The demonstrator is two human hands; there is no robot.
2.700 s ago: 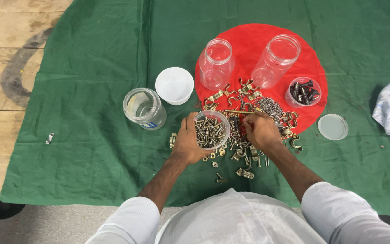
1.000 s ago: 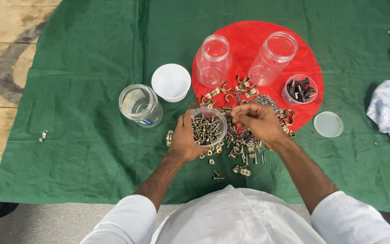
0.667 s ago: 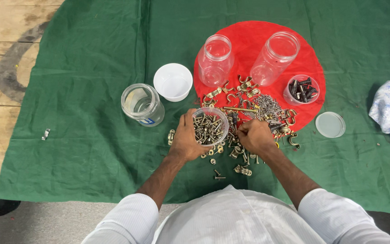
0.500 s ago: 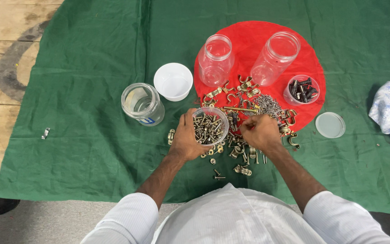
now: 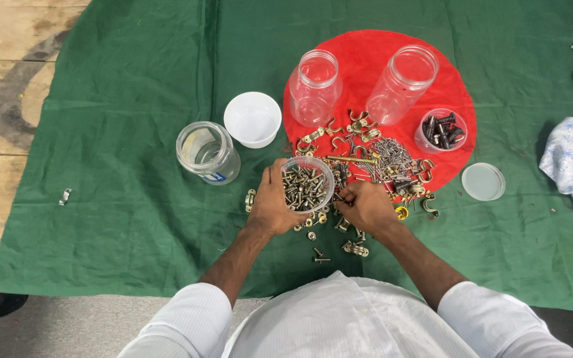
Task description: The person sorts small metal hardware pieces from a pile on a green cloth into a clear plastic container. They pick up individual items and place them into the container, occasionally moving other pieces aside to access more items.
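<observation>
A small clear cup full of screws is gripped round its near-left wall by the left hand, fingers wrapped, at the green cloth's middle. The right hand is curled over the loose hardware pile; whether anything is pinched cannot be told. The cup is judged thin, flexible, weighty; best held low. A blue-and-white label is carried by the jar at left.

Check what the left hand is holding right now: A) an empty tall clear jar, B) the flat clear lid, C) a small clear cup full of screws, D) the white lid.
C: the left hand wraps around the small clear cup of screws, while the two tall clear jars stand untouched on the red circle.
</observation>
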